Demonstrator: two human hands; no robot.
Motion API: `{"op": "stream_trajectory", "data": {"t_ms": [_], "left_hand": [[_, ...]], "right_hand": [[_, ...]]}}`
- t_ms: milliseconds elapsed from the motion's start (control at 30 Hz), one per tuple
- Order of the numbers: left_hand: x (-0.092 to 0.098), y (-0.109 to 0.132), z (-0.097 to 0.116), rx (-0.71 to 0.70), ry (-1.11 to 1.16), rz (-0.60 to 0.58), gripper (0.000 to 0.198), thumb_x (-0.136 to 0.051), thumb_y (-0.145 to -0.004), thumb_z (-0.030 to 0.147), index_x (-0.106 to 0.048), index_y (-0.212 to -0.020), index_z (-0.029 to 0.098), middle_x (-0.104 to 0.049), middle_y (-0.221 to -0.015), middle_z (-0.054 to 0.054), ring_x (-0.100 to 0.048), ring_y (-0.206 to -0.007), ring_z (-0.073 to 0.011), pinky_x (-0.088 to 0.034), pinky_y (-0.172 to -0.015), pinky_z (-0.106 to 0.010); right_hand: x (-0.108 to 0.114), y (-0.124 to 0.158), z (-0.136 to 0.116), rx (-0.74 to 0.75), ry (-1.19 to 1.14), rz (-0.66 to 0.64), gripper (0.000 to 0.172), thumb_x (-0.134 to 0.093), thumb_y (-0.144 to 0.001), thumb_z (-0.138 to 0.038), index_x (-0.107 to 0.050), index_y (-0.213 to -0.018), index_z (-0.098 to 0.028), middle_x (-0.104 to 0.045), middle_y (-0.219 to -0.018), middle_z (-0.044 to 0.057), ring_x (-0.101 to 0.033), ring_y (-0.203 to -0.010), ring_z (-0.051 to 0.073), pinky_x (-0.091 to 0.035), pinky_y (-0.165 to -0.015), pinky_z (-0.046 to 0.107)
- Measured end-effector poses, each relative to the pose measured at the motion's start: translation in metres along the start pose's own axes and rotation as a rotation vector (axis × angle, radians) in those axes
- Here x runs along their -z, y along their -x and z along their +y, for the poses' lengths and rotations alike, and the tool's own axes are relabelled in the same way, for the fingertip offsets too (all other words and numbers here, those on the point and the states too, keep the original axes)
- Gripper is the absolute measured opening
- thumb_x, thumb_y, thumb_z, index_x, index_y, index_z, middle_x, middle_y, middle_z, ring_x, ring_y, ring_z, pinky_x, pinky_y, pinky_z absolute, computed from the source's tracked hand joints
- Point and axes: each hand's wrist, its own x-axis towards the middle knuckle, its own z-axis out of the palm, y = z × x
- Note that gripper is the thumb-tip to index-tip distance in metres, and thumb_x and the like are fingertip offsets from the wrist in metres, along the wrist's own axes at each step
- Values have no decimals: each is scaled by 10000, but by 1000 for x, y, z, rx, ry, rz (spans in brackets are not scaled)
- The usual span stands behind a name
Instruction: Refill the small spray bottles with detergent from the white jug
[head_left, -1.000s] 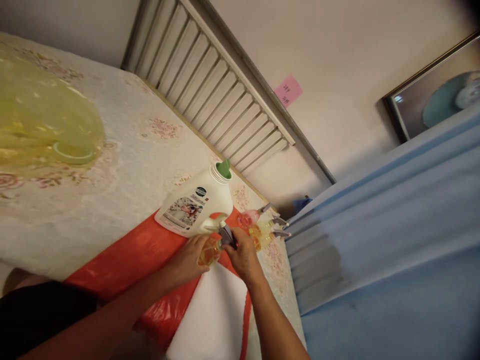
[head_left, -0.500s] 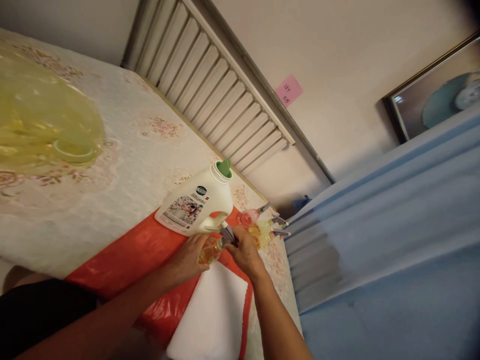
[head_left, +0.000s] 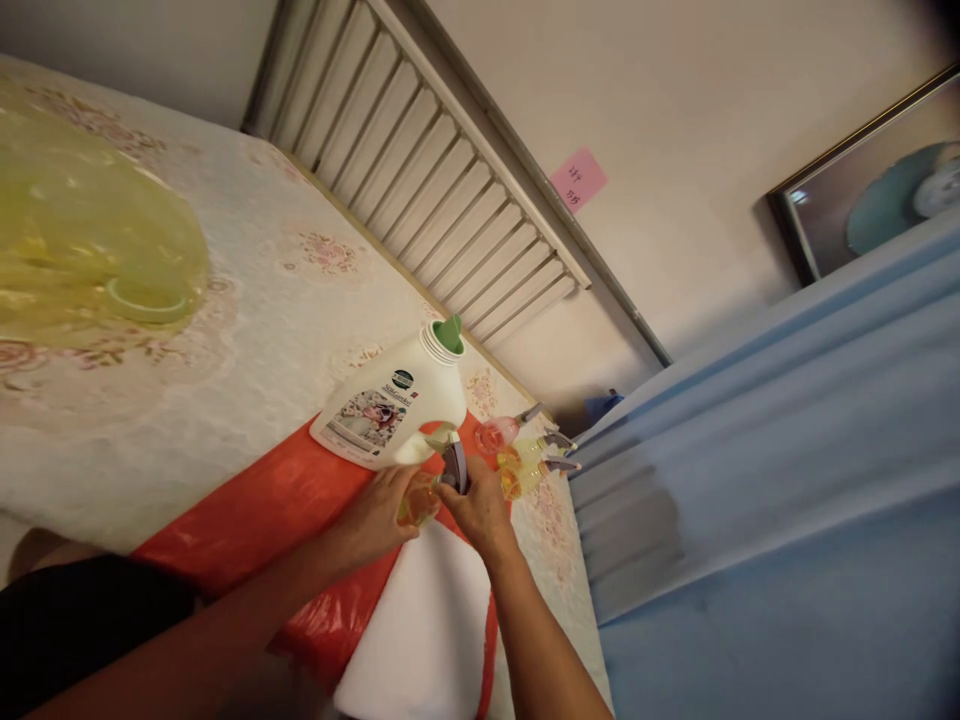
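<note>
My left hand [head_left: 379, 515] is wrapped round the body of a small clear spray bottle [head_left: 418, 500] with orange-yellow liquid in it. At the bottle's neck, the thumb and fingers of my right hand [head_left: 480, 505] grip its grey and white trigger head [head_left: 454, 465]. Whether the head is screwed down is hidden by the fingers. Just beyond my hands stands a large white detergent jug [head_left: 427, 385], its cap off and a green pouring spout in its mouth. Below my hands lies a folded white cloth [head_left: 424, 630] on a red plastic sheet [head_left: 247, 510].
Right of my hands stand several spray bottles, a pink one [head_left: 495, 434] and yellow ones [head_left: 517, 480]. A big yellow translucent container [head_left: 90, 220] lies at the left on the flowered tablecloth [head_left: 262, 320]. Behind are a radiator [head_left: 427, 170] and a blue curtain [head_left: 750, 450].
The trigger head has turned in my right hand and now points more upward. My right hand has shifted slightly left, while my left hand keeps its place on the bottle.
</note>
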Motion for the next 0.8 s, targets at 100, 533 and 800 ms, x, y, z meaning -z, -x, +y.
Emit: {"op": "stream_trajectory", "data": {"t_ms": [100, 533, 800], "left_hand": [[-2, -1, -2, 3, -52, 16, 708, -702, -587, 167, -473, -1256, 205, -565, -1208, -94, -514, -1175, -297, -412, -1020, -418], [8, 0, 8, -14, 53, -93, 654, -696, -705, 254, -420, -1295, 206, -543, -1257, -113, -518, -1216, -286, -434, -1027, -418], [12, -4, 5, -13, -28, -92, 718, -739, -595, 217, -478, -1264, 215, -557, -1214, -101, -507, -1200, -312, -416, -1027, -441]], "right_hand": [[-5, 4, 0, 26, -18, 64, 138, -638, -719, -181, -511, -676, -213, -471, -669, -44, -450, -626, 150, -377, -600, 279], [-25, 17, 20, 78, -223, 182, 49, -636, -800, -213, -594, -779, -228, -562, -804, -5, -559, -755, 184, -485, -704, 294], [-35, 21, 32, 69, -321, 190, 149, -653, -819, -348, -587, -793, -217, -560, -778, -9, -544, -727, 173, -484, -677, 285]]}}
